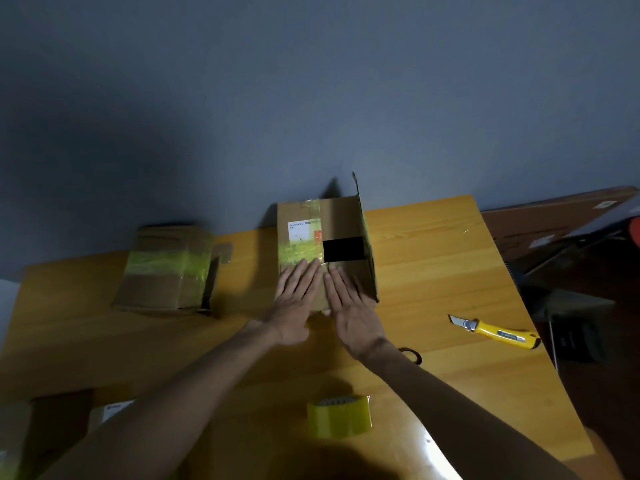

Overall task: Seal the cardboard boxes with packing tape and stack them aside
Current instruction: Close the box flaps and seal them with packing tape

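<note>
Step in hand: closing the flaps on the centre box (341,220), pre-tape. The box sits at the far edge of the surface (433,271), against the wall. Left hand (294,306) and right hand (351,310) lie flat on its top, side by side, fingers straight, pressing either side of the seam; neither holds anything. The box's left half carries greenish tape and a label. One flap (357,195) at its far right corner stands up, so I'd say the top isn't fully closed. Next move, my read: one hand pins the flaps, the other goes for the tape roll (339,415), which stands on the near side of the box, between the forearms. That's a short reach with nothing in the way. Utility knife (495,332) lies well right of the box, close to the surface's right edge, blade end toward the box. It's needed for the cut, and a careless grab could knock it off that edge. Second box (166,268) sits left of the centre box, apart from it, banded with tape; its right end looks open. Third box (59,420) is far to the near left, cut off by the frame. Room: bare surface right of the box out to the knife, and a fair gap on its left. None behind it.
</note>
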